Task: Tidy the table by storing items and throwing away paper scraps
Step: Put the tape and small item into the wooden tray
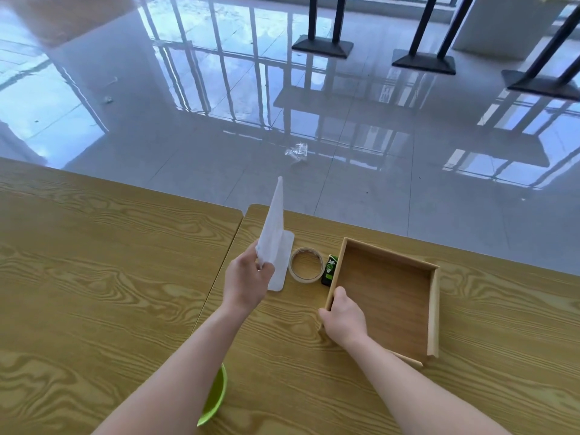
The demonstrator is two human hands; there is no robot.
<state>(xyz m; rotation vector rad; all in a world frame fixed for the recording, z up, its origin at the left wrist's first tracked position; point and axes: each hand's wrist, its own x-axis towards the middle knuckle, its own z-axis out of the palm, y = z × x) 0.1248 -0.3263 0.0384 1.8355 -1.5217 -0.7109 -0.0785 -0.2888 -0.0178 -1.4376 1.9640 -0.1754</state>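
- Lime-green plastic bowl: at the near table edge, partly hidden under the left forearm.
- Left hand: fingers curled, pinching a white paper sheet raised on edge.
- Right hand: fingers wrapped over the near-left corner of a shallow square wooden tray.
- Beige masking-tape roll: flat on the yellow wood-grain table, left of the tray.
- Small black-and-green packet: against the tray's left wall.
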